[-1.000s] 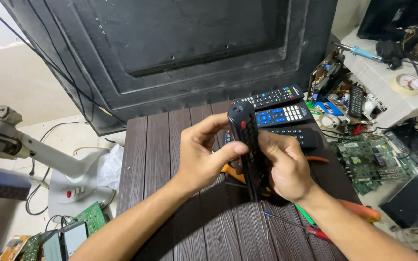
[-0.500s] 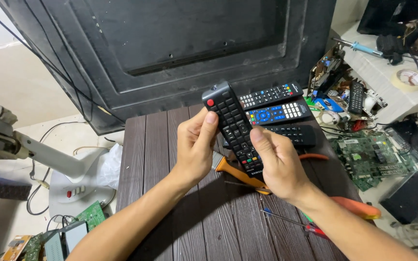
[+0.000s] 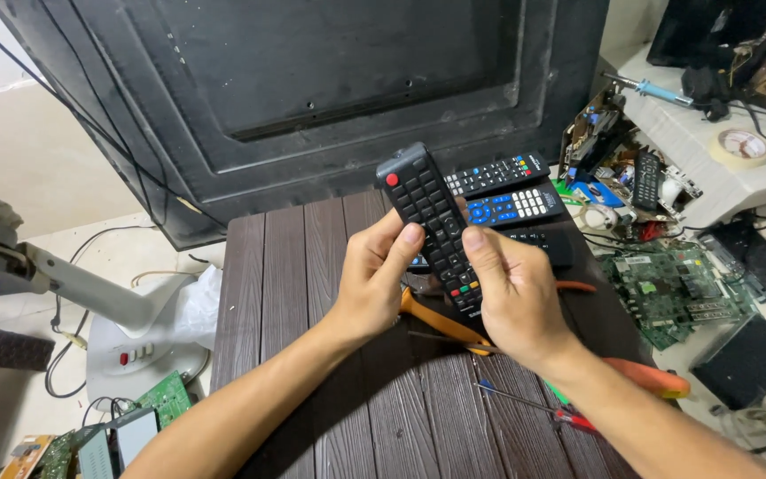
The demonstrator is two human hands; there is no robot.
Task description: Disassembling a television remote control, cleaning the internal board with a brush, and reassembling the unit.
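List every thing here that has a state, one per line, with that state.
Black remote: held up in both hands, buttons facing up.
Left hand: grip on the remote's left edge.
Right hand: grip on its lower end.
Remotes: lying flat on the table.
Screwdriver: lying on the table.
Television: back facing the camera.

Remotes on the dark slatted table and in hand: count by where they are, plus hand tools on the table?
Black remote held in both hands, left hand and right hand: 1
Remotes lying on the table: 3 (black, blue-faced, black partly hidden)
Orange-handled pliers: 1
Small screwdriver: 1
Total: 6
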